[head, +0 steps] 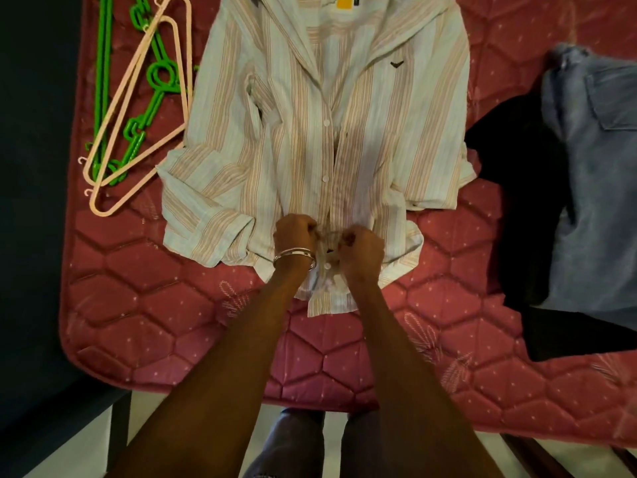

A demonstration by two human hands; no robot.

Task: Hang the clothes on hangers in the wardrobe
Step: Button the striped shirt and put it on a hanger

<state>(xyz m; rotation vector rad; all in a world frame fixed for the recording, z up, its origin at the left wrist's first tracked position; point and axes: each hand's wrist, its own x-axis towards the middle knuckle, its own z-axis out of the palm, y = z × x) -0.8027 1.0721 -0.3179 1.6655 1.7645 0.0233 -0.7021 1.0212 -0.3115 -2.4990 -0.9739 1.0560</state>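
Observation:
A white shirt with pink stripes (372,125) lies flat on a red quilted mattress (172,322), collar away from me, sleeves folded in. My left hand (294,232), a bangle on its wrist, and my right hand (362,244) both pinch the button placket near the shirt's bottom hem, fingers curled into the cloth. Two pink hangers (138,108) lie over a green hanger (103,81) to the left of the shirt.
A pair of blue jeans (596,174) and a black garment (527,219) lie on the mattress at the right. The mattress edge runs close in front of me, with my legs and pale floor below it. Dark wall at the left.

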